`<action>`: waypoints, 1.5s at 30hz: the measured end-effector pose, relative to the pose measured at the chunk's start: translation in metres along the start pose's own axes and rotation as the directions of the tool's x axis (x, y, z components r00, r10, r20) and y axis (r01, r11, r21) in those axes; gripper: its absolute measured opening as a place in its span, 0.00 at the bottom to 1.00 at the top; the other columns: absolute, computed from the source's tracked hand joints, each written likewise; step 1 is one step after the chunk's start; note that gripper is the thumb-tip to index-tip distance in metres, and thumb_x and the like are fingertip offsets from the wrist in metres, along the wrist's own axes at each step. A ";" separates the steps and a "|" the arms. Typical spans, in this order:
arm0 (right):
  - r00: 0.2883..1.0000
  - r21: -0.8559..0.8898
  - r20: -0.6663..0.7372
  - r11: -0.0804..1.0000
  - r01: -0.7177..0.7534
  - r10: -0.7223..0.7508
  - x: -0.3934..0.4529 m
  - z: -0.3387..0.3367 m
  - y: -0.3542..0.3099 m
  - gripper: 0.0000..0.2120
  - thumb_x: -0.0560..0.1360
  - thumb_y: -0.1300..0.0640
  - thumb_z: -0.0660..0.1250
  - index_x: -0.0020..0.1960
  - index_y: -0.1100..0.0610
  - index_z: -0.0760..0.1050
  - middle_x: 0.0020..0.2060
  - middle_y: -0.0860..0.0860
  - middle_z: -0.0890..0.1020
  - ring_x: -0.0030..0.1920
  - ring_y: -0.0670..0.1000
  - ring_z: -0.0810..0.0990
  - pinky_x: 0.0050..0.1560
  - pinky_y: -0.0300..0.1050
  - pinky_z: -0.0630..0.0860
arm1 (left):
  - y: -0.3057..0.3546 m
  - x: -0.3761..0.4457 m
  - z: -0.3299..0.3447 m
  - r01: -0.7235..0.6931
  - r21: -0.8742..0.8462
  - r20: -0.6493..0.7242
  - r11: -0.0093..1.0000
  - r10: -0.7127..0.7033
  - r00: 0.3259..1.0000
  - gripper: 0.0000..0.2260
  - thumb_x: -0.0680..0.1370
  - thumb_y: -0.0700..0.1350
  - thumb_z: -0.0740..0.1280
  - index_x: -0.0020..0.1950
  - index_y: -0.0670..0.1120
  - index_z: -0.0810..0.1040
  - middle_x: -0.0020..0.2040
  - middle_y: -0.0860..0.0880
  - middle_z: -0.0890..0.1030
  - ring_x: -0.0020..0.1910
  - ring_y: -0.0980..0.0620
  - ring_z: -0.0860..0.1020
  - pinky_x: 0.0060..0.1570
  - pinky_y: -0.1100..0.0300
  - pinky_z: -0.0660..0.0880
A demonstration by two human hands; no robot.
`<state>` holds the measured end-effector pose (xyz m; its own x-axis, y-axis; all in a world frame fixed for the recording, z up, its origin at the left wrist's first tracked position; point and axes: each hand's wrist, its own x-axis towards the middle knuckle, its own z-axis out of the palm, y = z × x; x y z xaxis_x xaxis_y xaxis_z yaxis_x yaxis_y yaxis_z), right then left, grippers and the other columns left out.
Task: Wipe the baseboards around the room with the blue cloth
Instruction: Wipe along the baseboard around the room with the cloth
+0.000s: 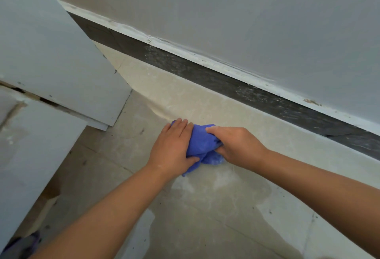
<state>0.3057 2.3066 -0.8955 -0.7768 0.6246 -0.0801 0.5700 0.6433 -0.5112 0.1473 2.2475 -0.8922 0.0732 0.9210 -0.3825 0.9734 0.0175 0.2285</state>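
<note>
We are finding no brand, label or writing that can be read anywhere in this view. At the far left, a pale grey cabinet (pixel 53 57) is standing on the floor, its white paint chipped along the lower edge, with a stained panel (pixel 30 156) nearer to us below it. A scrap of purple fabric (pixel 30 242) is showing in the near left corner, too blurred for us to identify. Moving right, we are looking down at a beige tiled floor (pixel 205 213), dusty and mottled, with dark specks and thin grout lines. Our left hand (pixel 174 147) is lying with its fingers fairly straight over the left side of the blue cloth (pixel 202 143), its thumb tucked against the cloth's near edge. The cloth is bunched on the floor between both hands, near the wall but apart from the baseboard. Our right hand (pixel 236 143) is gripping the cloth's right side, fingers curled into the folds. Beyond the hands, the dark baseboard (pixel 226 81) is running diagonally from far left to near right, streaked with whitish dust and capped by a white, flaking trim strip (pixel 185 53). Above it, a plain grey wall (pixel 246 11) is filling the far right.
</note>
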 end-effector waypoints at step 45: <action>0.995 -0.228 0.062 0.971 -0.064 0.080 0.057 0.072 0.031 0.27 0.69 0.49 0.53 0.56 0.64 0.81 0.58 0.59 0.81 0.60 0.58 0.79 0.67 0.45 0.51 | -0.057 0.057 -0.045 0.553 0.136 -0.134 0.822 -0.538 0.832 0.27 0.80 0.39 0.55 0.76 0.39 0.46 0.75 0.43 0.54 0.73 0.47 0.58 0.68 0.60 0.56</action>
<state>0.2599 2.3305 -0.9778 -0.7435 0.6458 -0.1734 0.6648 0.6859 -0.2959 0.0858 2.3169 -0.8867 -0.4921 0.8089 -0.3217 0.8699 0.4714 -0.1453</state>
